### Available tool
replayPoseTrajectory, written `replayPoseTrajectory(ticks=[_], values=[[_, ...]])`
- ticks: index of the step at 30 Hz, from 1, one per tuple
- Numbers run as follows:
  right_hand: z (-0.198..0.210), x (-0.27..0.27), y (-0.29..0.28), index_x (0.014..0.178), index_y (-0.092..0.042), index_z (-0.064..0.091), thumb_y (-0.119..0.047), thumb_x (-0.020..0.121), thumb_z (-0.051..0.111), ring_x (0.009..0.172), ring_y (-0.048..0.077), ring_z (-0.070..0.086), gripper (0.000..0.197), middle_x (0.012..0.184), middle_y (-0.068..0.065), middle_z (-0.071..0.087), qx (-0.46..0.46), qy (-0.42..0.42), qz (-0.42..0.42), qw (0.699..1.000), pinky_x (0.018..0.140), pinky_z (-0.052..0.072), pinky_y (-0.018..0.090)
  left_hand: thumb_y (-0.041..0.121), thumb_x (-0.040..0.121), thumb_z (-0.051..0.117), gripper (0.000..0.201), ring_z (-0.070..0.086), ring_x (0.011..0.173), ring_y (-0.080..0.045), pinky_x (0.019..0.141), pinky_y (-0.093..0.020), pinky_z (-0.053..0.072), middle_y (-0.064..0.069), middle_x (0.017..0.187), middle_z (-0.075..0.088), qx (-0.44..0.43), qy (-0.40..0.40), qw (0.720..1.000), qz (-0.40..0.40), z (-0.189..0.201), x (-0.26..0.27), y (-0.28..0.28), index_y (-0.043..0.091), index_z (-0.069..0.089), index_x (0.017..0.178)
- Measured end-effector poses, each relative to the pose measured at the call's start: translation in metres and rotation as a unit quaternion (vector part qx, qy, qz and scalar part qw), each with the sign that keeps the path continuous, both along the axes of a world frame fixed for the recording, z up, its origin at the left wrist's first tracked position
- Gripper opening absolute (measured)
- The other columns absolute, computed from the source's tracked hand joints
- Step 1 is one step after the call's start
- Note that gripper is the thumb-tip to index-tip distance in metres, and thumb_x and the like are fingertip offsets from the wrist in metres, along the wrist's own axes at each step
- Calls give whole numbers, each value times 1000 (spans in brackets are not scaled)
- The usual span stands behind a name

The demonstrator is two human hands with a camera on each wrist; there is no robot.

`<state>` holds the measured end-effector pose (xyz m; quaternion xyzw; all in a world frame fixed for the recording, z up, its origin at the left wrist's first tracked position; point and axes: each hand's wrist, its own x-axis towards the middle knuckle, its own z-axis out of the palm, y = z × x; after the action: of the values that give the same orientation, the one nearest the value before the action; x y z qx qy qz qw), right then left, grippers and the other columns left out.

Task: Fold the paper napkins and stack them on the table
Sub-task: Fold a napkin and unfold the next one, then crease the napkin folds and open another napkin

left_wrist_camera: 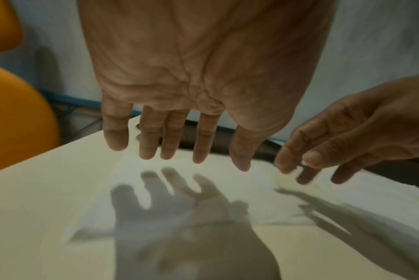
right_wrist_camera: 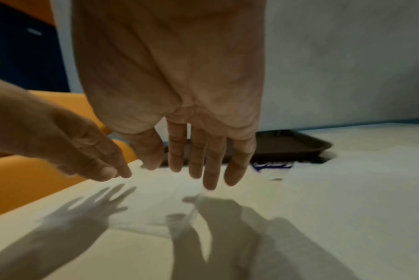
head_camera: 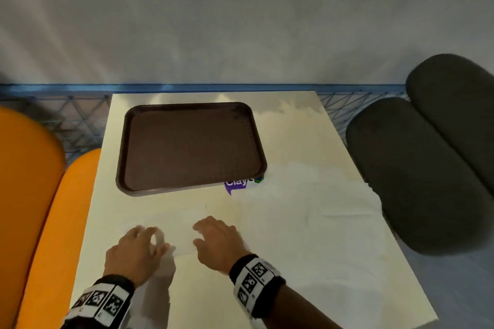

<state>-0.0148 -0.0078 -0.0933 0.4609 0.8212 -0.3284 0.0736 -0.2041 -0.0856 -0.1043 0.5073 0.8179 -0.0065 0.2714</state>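
A white paper napkin (head_camera: 176, 227) lies flat on the pale table (head_camera: 240, 288), near the front edge. My left hand (head_camera: 144, 238) hovers over its left part, blurred, fingers straight and spread. My right hand (head_camera: 211, 230) hovers over its right part, fingers straight as well. In the left wrist view the left hand (left_wrist_camera: 179, 151) casts a separate shadow on the napkin (left_wrist_camera: 263, 199), so it is above the sheet and holds nothing. The right wrist view shows the right hand (right_wrist_camera: 198, 166) just above the napkin (right_wrist_camera: 160, 189), empty too. More white napkins (head_camera: 334, 195) lie spread at the right.
A brown tray (head_camera: 191, 109) sits at the back of the table. A napkin pack with a purple label (head_camera: 236, 185) pokes out by the tray's near right corner. Orange seats (head_camera: 32, 181) stand to the left, dark grey cushions (head_camera: 417, 168) to the right.
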Motion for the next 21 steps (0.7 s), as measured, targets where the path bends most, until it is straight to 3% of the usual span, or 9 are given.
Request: replayPoseTrajectory(ticks=[2, 4, 6, 8, 11, 14, 17, 19, 21], values=[[7, 36, 9, 120, -22, 62, -28, 98, 52, 117, 24, 58, 25, 127, 2, 63, -25, 39, -90, 995, 101, 46, 39, 54, 92, 55, 42, 61, 113, -20, 95, -38, 51, 1, 132, 59, 32, -17, 999, -20, 16, 19, 12, 31, 56, 128], [9, 91, 18, 101, -20, 69, -27, 94, 57, 105, 25, 64, 15, 110, 2, 70, -20, 41, -164, 985, 92, 53, 39, 50, 93, 56, 30, 62, 106, -16, 92, -34, 51, 7, 121, 65, 57, -77, 992, -79, 30, 50, 21, 35, 59, 119], [9, 155, 26, 96, -18, 71, -24, 92, 57, 103, 26, 65, 15, 107, 3, 72, -9, -2, -217, 976, 89, 54, 40, 57, 92, 50, 22, 60, 101, -9, 90, -33, 51, 18, 113, 66, 37, -125, 979, -158, 37, 89, 28, 44, 57, 109], [9, 218, 36, 95, -16, 72, -19, 91, 59, 100, 25, 66, 14, 105, 5, 72, 0, -36, -280, 959, 86, 57, 38, 69, 87, 40, 37, 57, 102, -6, 92, -33, 49, 24, 110, 62, 17, -161, 960, -228, 35, 135, 33, 44, 57, 109], [8, 290, 53, 95, -20, 69, -15, 90, 59, 98, 23, 65, 12, 106, 3, 69, 23, -59, -346, 936, 81, 55, 32, 59, 96, 44, 37, 50, 115, -11, 100, -29, 41, 16, 120, 57, -9, -166, 939, -301, 32, 204, 44, 36, 56, 122], [0, 324, 73, 118, -22, 59, -27, 93, 62, 118, 23, 54, 26, 123, 0, 57, 48, -73, -317, 944, 94, 46, 36, 50, 100, 45, 40, 42, 133, -16, 107, -27, 33, 6, 142, 48, -46, -144, 928, -339, 30, 261, 57, 30, 50, 134], [-7, 332, 84, 138, -25, 45, -45, 91, 64, 131, 26, 39, 54, 137, -1, 44, -1, -117, -231, 966, 107, 35, 46, 53, 98, 45, 50, 30, 145, -20, 117, -39, 27, 5, 159, 26, -116, -119, 917, -363, 21, 295, 62, 33, 42, 144], [-8, 333, 90, 131, -27, 47, -48, 88, 66, 126, 25, 42, 51, 131, -1, 48, -31, -115, -200, 972, 106, 32, 48, 55, 96, 45, 54, 26, 145, -23, 115, -44, 29, 5, 162, 17, -145, -86, 914, -370, 16, 305, 60, 35, 40, 146], [-7, 333, 95, 109, -27, 52, -44, 88, 68, 110, 22, 51, 31, 113, -4, 56, -47, -93, -191, 976, 102, 32, 46, 55, 96, 45, 53, 24, 145, -24, 115, -45, 29, 5, 163, 12, -145, -77, 916, -366, 13, 307, 57, 36, 40, 146]])
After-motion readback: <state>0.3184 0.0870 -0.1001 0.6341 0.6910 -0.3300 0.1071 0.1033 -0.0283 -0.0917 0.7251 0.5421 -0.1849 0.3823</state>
